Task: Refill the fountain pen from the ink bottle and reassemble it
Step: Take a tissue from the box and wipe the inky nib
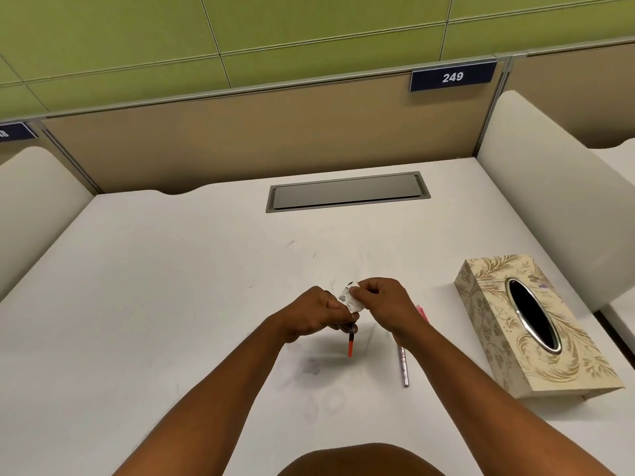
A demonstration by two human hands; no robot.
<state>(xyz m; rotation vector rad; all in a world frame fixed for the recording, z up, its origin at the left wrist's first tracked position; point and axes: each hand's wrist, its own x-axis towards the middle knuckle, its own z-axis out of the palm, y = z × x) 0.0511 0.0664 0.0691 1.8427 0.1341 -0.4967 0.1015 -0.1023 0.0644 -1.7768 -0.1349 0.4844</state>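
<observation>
Your left hand (318, 314) grips pen (351, 341) | right hand (381, 300) pinches tissue (352, 298), perhaps at nib | desk (171, 286) open leftward | box (529, 324) right

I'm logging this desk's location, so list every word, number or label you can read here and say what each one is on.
"249": white digits on the dark blue sign fixed to the top of the partition behind the desk.
Second dark blue sign at the far left edge: cut off by the frame and blurred, with only part of a number showing; not readable.
Tissue box, silver pen barrel and the pen part in the hands: no readable text.
</observation>
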